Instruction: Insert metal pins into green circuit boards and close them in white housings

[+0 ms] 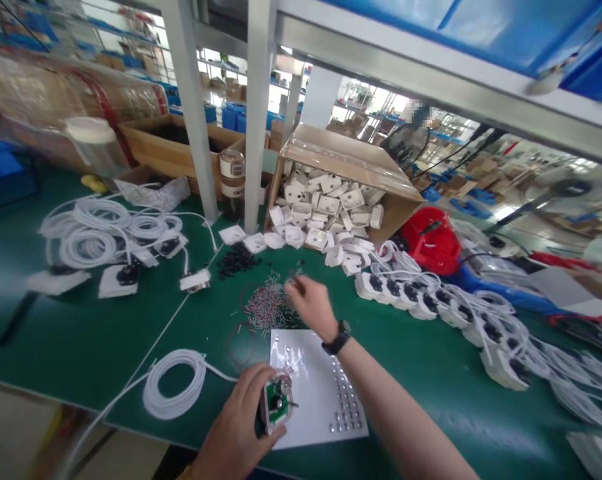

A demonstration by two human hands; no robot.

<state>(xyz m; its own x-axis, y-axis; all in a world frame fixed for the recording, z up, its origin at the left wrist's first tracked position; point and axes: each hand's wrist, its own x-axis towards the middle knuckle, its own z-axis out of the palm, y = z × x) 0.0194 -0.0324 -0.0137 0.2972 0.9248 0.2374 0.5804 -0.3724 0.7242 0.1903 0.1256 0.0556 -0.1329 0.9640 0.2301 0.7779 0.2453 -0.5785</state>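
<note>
My left hand grips a small open white housing with a green circuit board inside, held over the near edge of a white tray with rows of shiny studs. A white coiled cable runs from that housing to the left. My right hand, with a black watch on the wrist, reaches forward with fingers pinched at a heap of small red and grey wire pieces. Whether it holds one is not clear.
A tipped cardboard box spills white plastic shells at the back. Small black parts lie near the wire heap. Cabled white units lie at left and in a row at right. Metal posts stand behind. A red bag sits to the right.
</note>
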